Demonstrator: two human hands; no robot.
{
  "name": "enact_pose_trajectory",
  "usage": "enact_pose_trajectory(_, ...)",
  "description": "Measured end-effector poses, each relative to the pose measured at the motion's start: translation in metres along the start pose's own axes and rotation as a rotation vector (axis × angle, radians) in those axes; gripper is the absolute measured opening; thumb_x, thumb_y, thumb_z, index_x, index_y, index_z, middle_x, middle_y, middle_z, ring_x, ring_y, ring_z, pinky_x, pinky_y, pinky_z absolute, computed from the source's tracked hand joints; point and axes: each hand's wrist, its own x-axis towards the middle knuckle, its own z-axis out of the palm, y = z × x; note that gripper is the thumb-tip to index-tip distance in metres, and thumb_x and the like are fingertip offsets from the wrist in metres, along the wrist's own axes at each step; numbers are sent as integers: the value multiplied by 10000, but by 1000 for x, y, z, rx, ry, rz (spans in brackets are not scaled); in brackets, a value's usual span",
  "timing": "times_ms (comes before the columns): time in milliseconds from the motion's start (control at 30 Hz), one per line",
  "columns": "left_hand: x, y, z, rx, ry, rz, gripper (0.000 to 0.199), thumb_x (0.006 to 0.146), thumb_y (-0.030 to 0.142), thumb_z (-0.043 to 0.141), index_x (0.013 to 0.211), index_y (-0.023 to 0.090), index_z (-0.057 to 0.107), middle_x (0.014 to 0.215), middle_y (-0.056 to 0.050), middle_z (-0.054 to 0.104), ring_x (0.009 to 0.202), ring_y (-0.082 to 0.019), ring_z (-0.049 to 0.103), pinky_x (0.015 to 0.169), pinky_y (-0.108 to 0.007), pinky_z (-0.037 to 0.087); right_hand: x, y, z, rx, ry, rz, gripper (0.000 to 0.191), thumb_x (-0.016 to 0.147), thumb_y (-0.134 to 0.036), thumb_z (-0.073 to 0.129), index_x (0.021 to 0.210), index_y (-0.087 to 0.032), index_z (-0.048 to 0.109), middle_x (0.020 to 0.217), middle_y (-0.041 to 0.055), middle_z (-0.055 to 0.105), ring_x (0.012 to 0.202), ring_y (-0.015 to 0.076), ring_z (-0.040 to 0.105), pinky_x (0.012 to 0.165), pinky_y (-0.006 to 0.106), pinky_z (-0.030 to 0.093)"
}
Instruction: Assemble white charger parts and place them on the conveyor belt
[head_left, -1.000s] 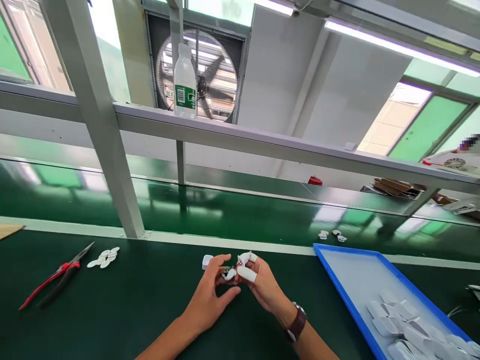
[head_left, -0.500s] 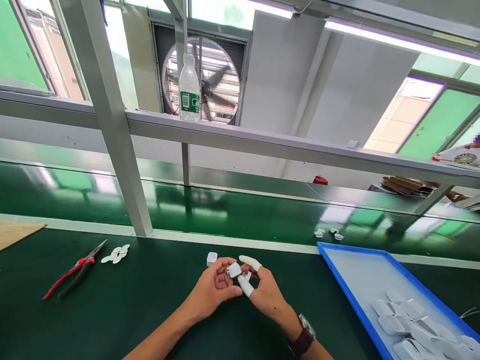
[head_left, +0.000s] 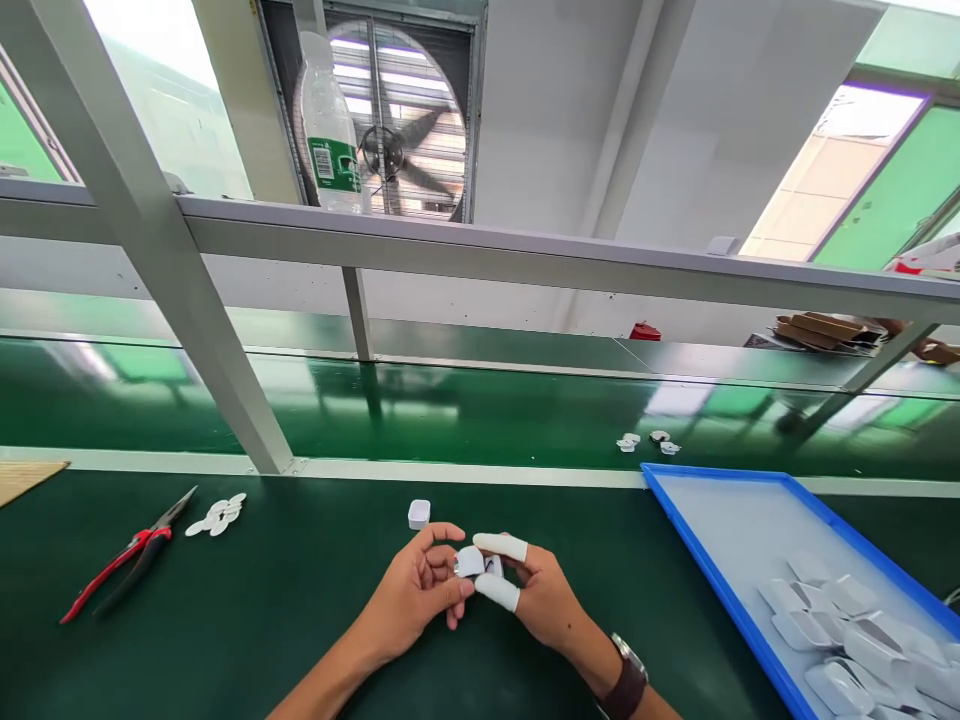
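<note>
Over the dark green bench, my left hand (head_left: pixel 416 590) pinches a small white plastic housing (head_left: pixel 470 562) between thumb and fingers. My right hand (head_left: pixel 536 585), with white finger cots on thumb and forefinger, is closed on a second small white part (head_left: pixel 493 566) right beside it. Dark detail, perhaps a wire, shows between the two parts; whether they are joined I cannot tell. Just beyond my left fingers a white square case (head_left: pixel 419 514) sits on the bench.
Red-and-black long-nose pliers (head_left: pixel 131 560) lie at left beside several flat white pieces (head_left: pixel 217 514). At right a blue-rimmed tray (head_left: pixel 709 580) holds a heap of white covers (head_left: pixel 855 630). A grey frame bar (head_left: pixel 480 245) crosses ahead, carrying a plastic bottle (head_left: pixel 330 130). Small white parts (head_left: pixel 649 442) lie on the green strip behind.
The camera view has tilted down and shifted a little. My hands have turned the two white parts more level, and my right finger cots lie flatter around the right-hand part.
</note>
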Motion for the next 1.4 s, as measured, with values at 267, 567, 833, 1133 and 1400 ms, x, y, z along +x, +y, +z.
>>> enact_pose_trajectory(267,20,-15,-59,954,625,328,701,739,462,808,1356,235,565,1386,-142,555,1312,-377,508,1096,-612,432,4,6,-5,24,204,23,389,846,-392,784,1200,-239,733,1079,87,778,962,231,735,935,395,596)
enact_pose_trajectory(567,12,-19,-37,893,419,473,339,956,250,573,1293,286,575,1254,-52,678,1093,-208,692,973,-382,588,1,-11,-1,-311,195,-393,380,917,-110,640,1248,-296,666,1087,59,724,858,165,690,699,275,598)
enact_pose_trajectory(833,-5,-14,-15,906,406,712,346,957,167,610,1289,258,572,1207,-77,680,1105,-212,689,951,-344,604,-5,-24,8,-578,169,-710,642,873,35,615,1443,-248,532,1131,112,718,978,237,686,804,402,624)
enact_pose_trajectory(1133,-12,-10,-6,931,309,839,460,935,41,610,1350,228,546,1187,-96,631,1097,-212,650,962,-344,584,-12,-23,7,-759,123,-671,668,889,1,619,1476,-292,495,1158,94,736,1004,252,705,866,447,634)
enact_pose_trajectory(1400,-14,-9,-5,950,269,843,459,933,7,591,1335,225,550,1172,-97,610,1089,-212,630,960,-351,572,-15,-23,6,-853,100,-684,737,878,-5,639,1538,-257,426,1143,115,733,999,266,691,850,457,636)
